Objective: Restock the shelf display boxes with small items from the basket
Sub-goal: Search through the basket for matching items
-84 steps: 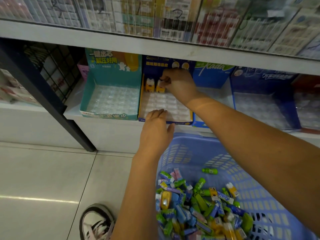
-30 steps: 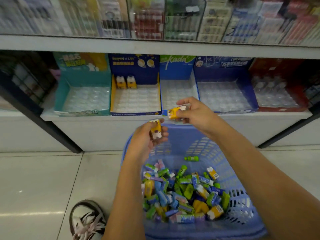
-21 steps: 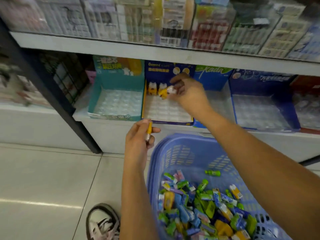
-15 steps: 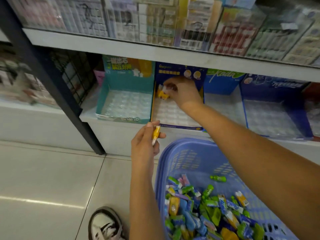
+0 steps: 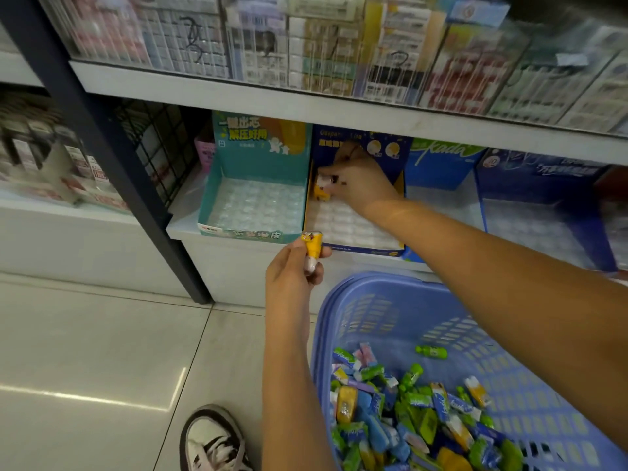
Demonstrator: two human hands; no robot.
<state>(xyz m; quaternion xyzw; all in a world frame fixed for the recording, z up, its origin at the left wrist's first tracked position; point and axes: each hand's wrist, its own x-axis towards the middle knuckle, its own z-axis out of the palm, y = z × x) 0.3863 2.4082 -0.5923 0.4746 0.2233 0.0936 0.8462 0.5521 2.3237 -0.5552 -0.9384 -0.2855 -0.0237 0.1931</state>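
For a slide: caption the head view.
Right hand sets a yellow item in the blue box; left hand holds a second item near the basket.

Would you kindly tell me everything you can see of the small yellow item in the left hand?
The yellow item is small and blocky and looks like glossy plastic, with a printed yellow top and a pale lower end. It stands roughly upright, pinched between the thumb and fingers of the left hand, which hide part of its lower end. It is held just before the dark blue display box.
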